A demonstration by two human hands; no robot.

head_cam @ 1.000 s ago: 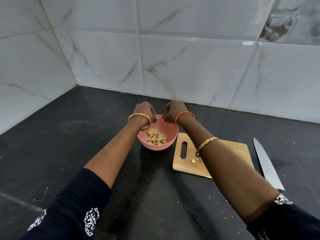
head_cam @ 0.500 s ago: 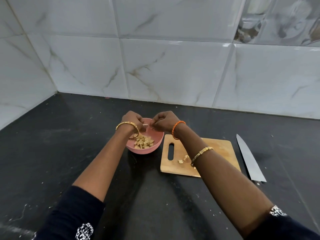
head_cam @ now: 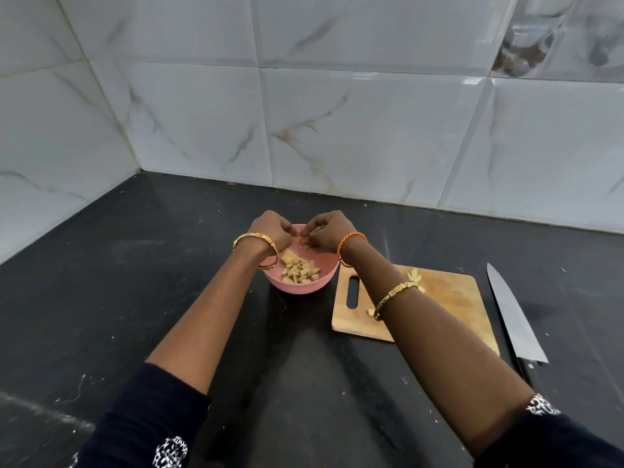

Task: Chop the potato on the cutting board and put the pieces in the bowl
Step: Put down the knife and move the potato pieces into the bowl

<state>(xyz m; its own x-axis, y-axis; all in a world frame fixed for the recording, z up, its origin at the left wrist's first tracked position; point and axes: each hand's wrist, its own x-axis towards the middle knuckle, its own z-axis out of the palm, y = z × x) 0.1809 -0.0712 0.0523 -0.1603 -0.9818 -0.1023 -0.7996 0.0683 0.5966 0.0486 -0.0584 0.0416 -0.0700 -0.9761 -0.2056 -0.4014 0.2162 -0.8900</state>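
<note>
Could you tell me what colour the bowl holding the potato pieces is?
Pink bowl, seen in the head view.

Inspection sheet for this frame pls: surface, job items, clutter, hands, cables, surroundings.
Surface: black countertop, pale specks and smears.
Job's things: pink bowl holding potato pieces; cutting board right of it, a few pieces left on it.
Clutter: knife flat, right of board.
Grippers: left hand and right hand over bowl, fingers curled; contents unclear.
Cables: nothing seen.
Surroundings: white marble-look wall tiles.
</note>
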